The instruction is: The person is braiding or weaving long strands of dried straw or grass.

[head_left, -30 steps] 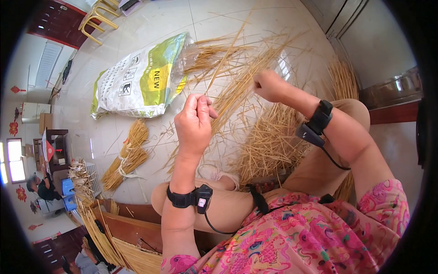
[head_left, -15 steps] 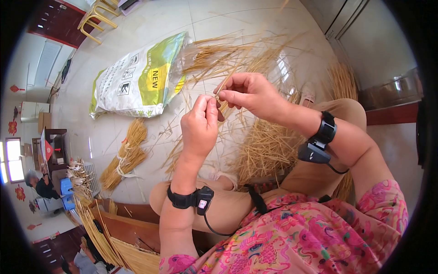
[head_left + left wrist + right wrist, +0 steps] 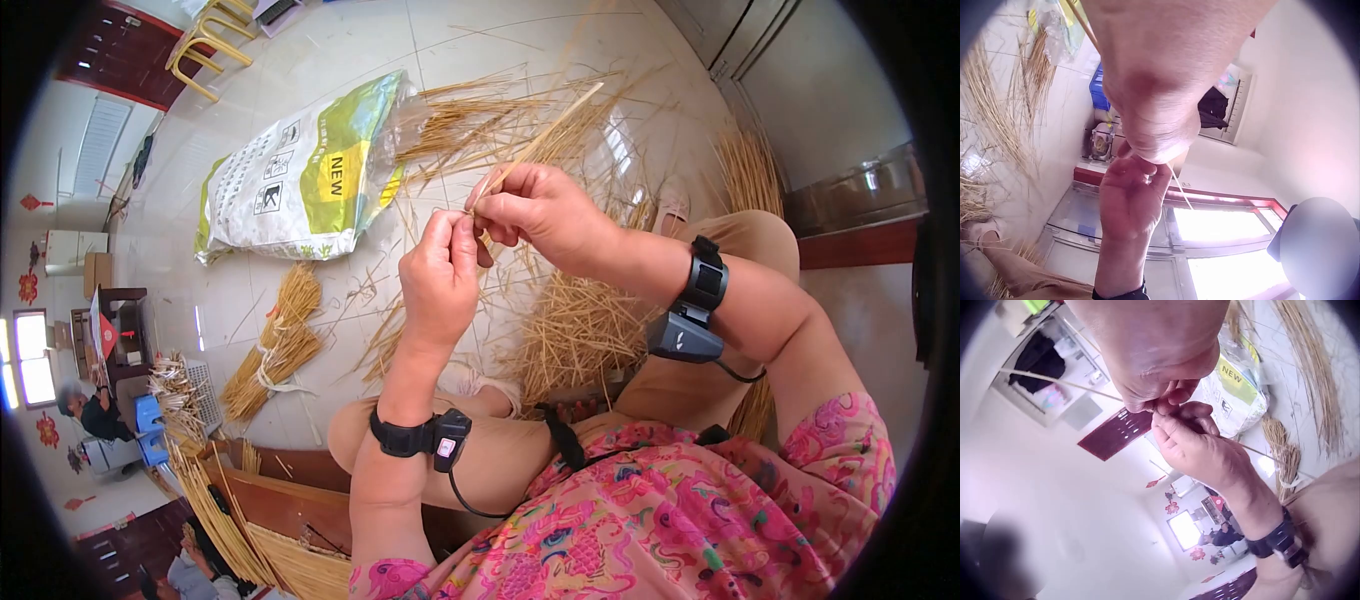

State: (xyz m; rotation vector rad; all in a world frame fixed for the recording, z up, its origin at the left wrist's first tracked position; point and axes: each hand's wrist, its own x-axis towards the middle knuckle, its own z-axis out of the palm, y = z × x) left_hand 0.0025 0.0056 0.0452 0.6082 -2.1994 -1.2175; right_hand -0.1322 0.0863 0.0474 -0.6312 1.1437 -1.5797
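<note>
My left hand (image 3: 440, 275) and right hand (image 3: 555, 215) meet fingertip to fingertip in front of me, both pinching at one spot on thin straw stalks. A pale straw stalk (image 3: 570, 115) slants up and away from the right fingers in the head view. Seen from the right wrist, a straw stalk (image 3: 1060, 381) runs out from the right hand (image 3: 1154, 356), while the left hand (image 3: 1204, 447) pinches from below. The left wrist view has the right hand (image 3: 1132, 200) beneath the left hand (image 3: 1160, 94). Fingers hide the pinched ends.
A heap of cut straw (image 3: 580, 330) lies on the floor by my legs, with loose long stalks (image 3: 480, 115) beyond. Left of them are a white-green bag (image 3: 310, 175) and a tied straw bundle (image 3: 275, 340). More straw (image 3: 750, 175) stands by the right wall.
The right hand, apart from the left a second ago, has come in to meet the left fingertips and pinch there. The left hand has shifted slightly right.
</note>
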